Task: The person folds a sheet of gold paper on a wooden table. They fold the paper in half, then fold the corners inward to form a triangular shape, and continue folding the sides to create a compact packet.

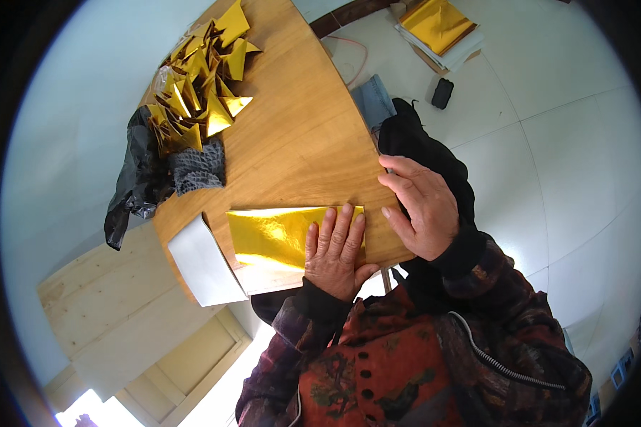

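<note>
My left hand (337, 249) lies flat, fingers stretched out, on the right part of a shiny gold foil paper sheet (267, 231). The sheet looks folded into a long rectangle and rests along the near edge of the wooden table (299, 142). My right hand (424, 206) hovers by the table's right edge, fingers loosely curved and apart, with nothing visible in them. To the left of the gold sheet, a pale grey-white sheet (205, 263) with a curved upper edge reaches over the table edge.
Several folded gold paper pieces (210, 85) are heaped at the far left of the table. Beside them are a black plastic bag (132, 174) and a dark textured cloth item (198, 167). A stack of gold sheets (438, 27) and a small black object (442, 93) lie on the tiled floor.
</note>
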